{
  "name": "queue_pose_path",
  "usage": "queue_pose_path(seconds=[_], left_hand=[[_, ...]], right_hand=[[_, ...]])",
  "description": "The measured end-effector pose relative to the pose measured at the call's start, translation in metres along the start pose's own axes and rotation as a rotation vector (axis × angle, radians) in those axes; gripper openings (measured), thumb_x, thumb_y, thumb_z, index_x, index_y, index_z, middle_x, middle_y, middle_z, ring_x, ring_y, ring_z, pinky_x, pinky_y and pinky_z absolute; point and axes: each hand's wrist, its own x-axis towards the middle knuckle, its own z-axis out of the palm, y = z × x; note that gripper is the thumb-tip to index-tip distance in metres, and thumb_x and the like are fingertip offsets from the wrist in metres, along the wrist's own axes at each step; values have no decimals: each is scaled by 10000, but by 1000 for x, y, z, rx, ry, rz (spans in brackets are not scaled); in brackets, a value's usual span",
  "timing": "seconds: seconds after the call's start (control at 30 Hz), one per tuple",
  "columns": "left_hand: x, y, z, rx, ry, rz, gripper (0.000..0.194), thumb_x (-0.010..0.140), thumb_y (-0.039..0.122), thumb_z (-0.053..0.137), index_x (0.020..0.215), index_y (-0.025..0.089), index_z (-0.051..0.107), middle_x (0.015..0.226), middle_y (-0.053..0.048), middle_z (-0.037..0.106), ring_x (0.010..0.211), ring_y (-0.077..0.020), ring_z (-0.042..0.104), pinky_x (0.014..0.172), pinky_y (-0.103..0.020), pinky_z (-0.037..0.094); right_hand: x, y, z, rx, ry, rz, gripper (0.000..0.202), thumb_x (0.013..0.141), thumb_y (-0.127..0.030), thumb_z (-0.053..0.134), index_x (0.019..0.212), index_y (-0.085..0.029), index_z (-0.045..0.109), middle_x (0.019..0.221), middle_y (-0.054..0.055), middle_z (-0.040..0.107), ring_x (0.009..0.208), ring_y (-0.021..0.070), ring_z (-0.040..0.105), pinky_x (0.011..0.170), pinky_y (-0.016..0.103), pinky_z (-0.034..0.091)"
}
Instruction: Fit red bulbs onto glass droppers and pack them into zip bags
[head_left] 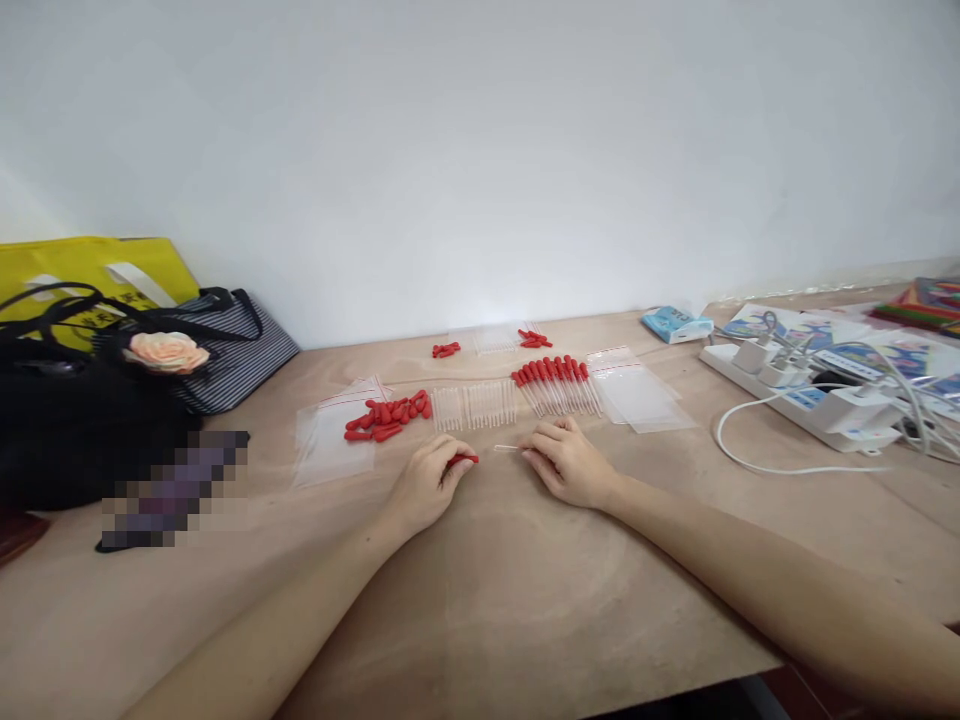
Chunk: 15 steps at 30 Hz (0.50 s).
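Note:
My left hand point(424, 478) is closed in a pinch on a red rubber dropper bulb point(469, 459), whose end sticks out to the right. Facing it, my right hand point(568, 466) pinches a clear dropper tube point(505, 448) that points left. A gap separates bulb and tube. Just beyond my left hand lies a pile of loose red bulbs point(386, 413). Clear tubes point(491, 403) lie side by side in the middle. Beyond my right hand, several droppers point(559, 386) with red bulbs fitted on their tubes lie in a row.
Clear zip bags lie left point(330, 450) and right point(641, 400). More bulbs point(446, 350) and tubes point(496, 340) sit near the wall. A white power strip point(806, 405) with cables and a blue tissue pack point(676, 324) occupy the right; bags point(217, 350) stand left.

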Motion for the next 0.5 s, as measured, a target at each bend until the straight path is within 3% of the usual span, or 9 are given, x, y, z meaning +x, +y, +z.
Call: queue_pose_path(seconds=[0.2, 0.5], left_hand=[[1, 6, 4, -44, 1, -24, 147, 866, 259, 377, 859, 193, 508, 816, -14, 596, 772, -166, 545, 722, -314, 409], [1, 7, 5, -247, -20, -65, 127, 839, 268, 435, 860, 179, 522, 764, -1, 599, 706, -140, 558, 662, -258, 424]], right_hand=[[1, -13, 1, -5, 42, -37, 187, 848, -173, 382, 899, -157, 561, 793, 40, 592, 750, 143, 505, 744, 311, 284], [0, -12, 7, -7, 86, -120, 191, 846, -163, 378, 913, -142, 555, 747, 38, 590, 692, 134, 491, 725, 302, 286]])
